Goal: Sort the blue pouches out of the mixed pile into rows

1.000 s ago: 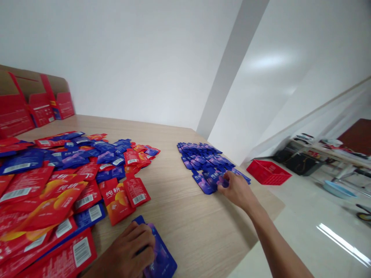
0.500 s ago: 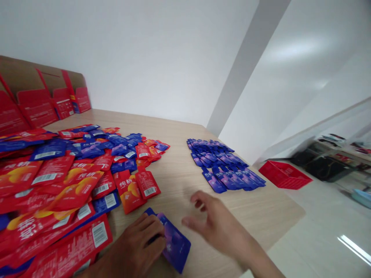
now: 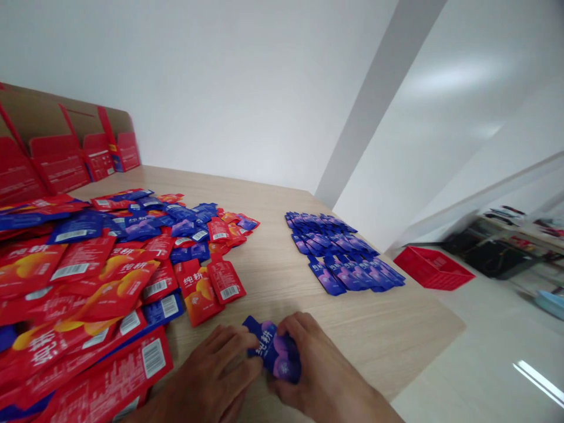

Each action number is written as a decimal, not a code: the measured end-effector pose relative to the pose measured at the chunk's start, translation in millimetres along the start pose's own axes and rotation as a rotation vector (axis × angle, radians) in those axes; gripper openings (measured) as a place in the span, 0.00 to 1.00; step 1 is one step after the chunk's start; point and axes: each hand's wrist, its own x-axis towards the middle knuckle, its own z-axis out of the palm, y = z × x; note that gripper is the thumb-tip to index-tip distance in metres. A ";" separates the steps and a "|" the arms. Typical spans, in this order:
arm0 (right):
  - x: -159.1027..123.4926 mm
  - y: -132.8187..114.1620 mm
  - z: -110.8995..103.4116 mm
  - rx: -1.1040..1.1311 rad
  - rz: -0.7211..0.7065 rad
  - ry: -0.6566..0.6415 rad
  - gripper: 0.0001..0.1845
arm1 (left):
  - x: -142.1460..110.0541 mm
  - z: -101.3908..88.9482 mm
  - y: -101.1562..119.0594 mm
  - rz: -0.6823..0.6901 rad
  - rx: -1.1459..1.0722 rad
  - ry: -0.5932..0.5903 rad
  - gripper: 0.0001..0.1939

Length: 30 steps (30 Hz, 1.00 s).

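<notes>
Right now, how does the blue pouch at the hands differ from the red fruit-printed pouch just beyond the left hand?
The blue pouch has purple shapes; the red pouch has yellow-orange ones. The left hand and right hand hold the blue pouch; the red pouch lies untouched on the table. Both show white lettering.

Bare hands: two; one left hand [image 3: 215, 367], one right hand [image 3: 319, 371];
Purple-fruit pouch between them [image 3: 284, 358]: one showing; any beneath cannot be told;
Blue pouch rows: three; back row [image 3: 318, 222], middle row [image 3: 331, 242], front row [image 3: 356, 273] with at least five overlapping pouches;
Red-and-blue pouch heap [image 3: 126, 247]: well over twenty; overlap bars an exact count;
Red carton flaps [image 3: 60, 164]: at least four;
Red plastic crate [image 3: 434, 267]: one;
Light-blue basin [image 3: 550, 303]: one, partly cut off;
Wood-grain table under the pouches [image 3: 273, 273]: one
</notes>
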 end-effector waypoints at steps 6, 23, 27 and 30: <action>37.2 54.9 -87.7 -0.189 0.038 0.351 0.17 | -10.7 8.2 -5.9 -0.012 0.042 -0.037 0.24; 213.3 176.0 -153.9 -0.474 0.456 0.412 0.22 | -6.2 19.3 -11.5 0.022 0.034 -0.051 0.05; 206.8 150.3 -134.5 -0.512 0.360 0.511 0.26 | -13.6 28.6 -14.9 0.008 -0.025 -0.068 0.06; 179.2 110.4 -84.6 -0.428 -0.031 0.709 0.20 | -11.3 26.3 -9.6 0.015 0.004 -0.089 0.06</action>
